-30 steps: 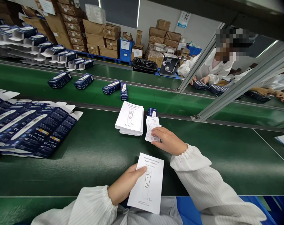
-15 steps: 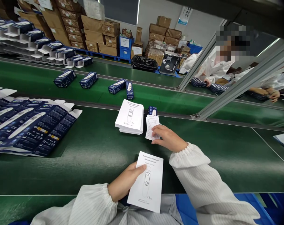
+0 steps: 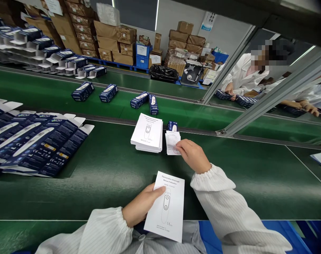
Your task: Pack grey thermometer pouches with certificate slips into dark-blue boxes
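Observation:
My left hand [image 3: 140,208] holds a white thermometer manual [image 3: 165,206] by its left edge, near the table's front edge. My right hand [image 3: 193,155] reaches forward and pinches the top slip of a small stack of white cards [image 3: 172,142] with a red stamp. To the left of that stack lies a pile of the same manuals [image 3: 147,133]. A small blue box [image 3: 172,126] stands just behind the cards.
Flattened blue thermometer cartons [image 3: 35,144] are fanned out at the left on the green table [image 3: 110,169]. Closed blue boxes [image 3: 108,92] ride the green belt behind. A slanted metal strut [image 3: 266,100] crosses at the right. A person in white [image 3: 242,76] works beyond it. Cardboard cartons [image 3: 112,38] fill the back.
My right hand has pulled its fingers together on the top card, lifting its corner. The boxes on the belt have moved to the right. My left hand holds the manual still.

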The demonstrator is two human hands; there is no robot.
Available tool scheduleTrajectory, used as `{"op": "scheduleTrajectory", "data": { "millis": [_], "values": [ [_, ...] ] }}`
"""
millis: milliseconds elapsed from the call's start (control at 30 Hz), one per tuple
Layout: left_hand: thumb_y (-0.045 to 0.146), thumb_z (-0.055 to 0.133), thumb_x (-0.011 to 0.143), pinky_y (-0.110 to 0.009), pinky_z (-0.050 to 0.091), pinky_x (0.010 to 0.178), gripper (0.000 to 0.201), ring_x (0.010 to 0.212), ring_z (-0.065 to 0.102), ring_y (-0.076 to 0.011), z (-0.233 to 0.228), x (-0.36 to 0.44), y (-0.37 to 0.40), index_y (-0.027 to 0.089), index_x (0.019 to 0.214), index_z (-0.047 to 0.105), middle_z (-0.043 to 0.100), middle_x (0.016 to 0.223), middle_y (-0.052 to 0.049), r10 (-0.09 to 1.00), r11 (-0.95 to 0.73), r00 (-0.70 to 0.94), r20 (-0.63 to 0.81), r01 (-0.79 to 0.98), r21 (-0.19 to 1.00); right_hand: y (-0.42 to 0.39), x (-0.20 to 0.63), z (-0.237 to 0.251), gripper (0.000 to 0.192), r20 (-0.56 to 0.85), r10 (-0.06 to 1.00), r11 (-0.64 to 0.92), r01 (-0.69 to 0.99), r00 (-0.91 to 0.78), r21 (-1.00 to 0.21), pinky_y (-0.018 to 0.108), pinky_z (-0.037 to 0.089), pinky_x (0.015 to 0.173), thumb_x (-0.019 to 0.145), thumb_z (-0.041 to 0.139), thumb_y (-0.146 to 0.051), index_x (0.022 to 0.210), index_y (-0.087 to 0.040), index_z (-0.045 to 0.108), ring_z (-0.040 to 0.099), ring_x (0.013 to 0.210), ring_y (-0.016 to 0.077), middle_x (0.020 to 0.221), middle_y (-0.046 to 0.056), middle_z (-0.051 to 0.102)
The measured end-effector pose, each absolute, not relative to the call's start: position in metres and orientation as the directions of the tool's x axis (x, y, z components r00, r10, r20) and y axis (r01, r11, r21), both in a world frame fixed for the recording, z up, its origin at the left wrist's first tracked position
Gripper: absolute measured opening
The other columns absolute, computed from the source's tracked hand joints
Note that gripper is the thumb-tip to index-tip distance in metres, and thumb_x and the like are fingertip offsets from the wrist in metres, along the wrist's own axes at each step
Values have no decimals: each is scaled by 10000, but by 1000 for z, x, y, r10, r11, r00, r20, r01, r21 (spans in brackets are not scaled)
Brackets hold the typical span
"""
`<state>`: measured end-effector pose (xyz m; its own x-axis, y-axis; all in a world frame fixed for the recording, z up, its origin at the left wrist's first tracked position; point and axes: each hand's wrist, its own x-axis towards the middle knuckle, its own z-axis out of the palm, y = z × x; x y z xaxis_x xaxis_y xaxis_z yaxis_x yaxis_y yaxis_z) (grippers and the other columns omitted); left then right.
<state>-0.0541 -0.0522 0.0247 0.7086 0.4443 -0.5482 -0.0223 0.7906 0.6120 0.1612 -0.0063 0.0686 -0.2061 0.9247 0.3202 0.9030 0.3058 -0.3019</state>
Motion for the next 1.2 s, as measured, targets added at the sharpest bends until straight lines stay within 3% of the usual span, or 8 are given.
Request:
{"op": "scheduleTrajectory", "data": {
  "millis": [100, 233, 400, 800, 1200],
  "values": [
    [422, 581, 739, -331, 455, 753, 439, 877, 615, -229, 24, -54, -51, 135, 1068, 538, 645, 990, -127, 444, 792, 709, -549, -24, 610, -12, 163, 68, 163, 336, 895, 392, 877, -294, -278, 358, 464, 790, 901, 393, -139, 841, -190, 536, 529, 925, 208, 926, 71, 583],
    [425, 572, 746, -335, 457, 753, 435, 834, 620, -213, 23, -54, -51, 141, 1074, 540, 640, 1000, -122, 440, 788, 722, -534, -26, 615, -20, 171, 64, 87, 252, 892, 443, 836, -375, -324, 361, 472, 807, 856, 494, -135, 801, -197, 521, 512, 977, 200, 1007, 55, 560],
    [402, 570, 754, -330, 456, 756, 411, 810, 619, -195, 22, -53, -50, 141, 1070, 546, 640, 1000, -119, 438, 793, 734, -520, -42, 608, -17, 173, 67, 93, 205, 917, 397, 838, -343, -374, 363, 464, 812, 804, 596, -176, 813, -200, 507, 511, 967, 209, 975, 43, 562],
    [375, 542, 783, -325, 458, 754, 383, 824, 618, -191, 21, -53, -50, 138, 1083, 537, 639, 1008, -121, 440, 784, 736, -515, -34, 620, -13, 150, 54, 174, 275, 926, 343, 882, -259, -324, 355, 445, 793, 782, 553, -121, 931, -186, 492, 485, 941, 229, 988, 73, 528],
    [360, 513, 806, -327, 459, 752, 377, 826, 614, -188, 25, -54, -48, 131, 1107, 515, 638, 999, -127, 419, 787, 748, -514, -16, 617, -13, 152, 60, 237, 246, 931, 345, 873, -271, -346, 333, 455, 735, 770, 577, -138, 983, -195, 490, 482, 872, 204, 949, 53, 512]
  ]
}}
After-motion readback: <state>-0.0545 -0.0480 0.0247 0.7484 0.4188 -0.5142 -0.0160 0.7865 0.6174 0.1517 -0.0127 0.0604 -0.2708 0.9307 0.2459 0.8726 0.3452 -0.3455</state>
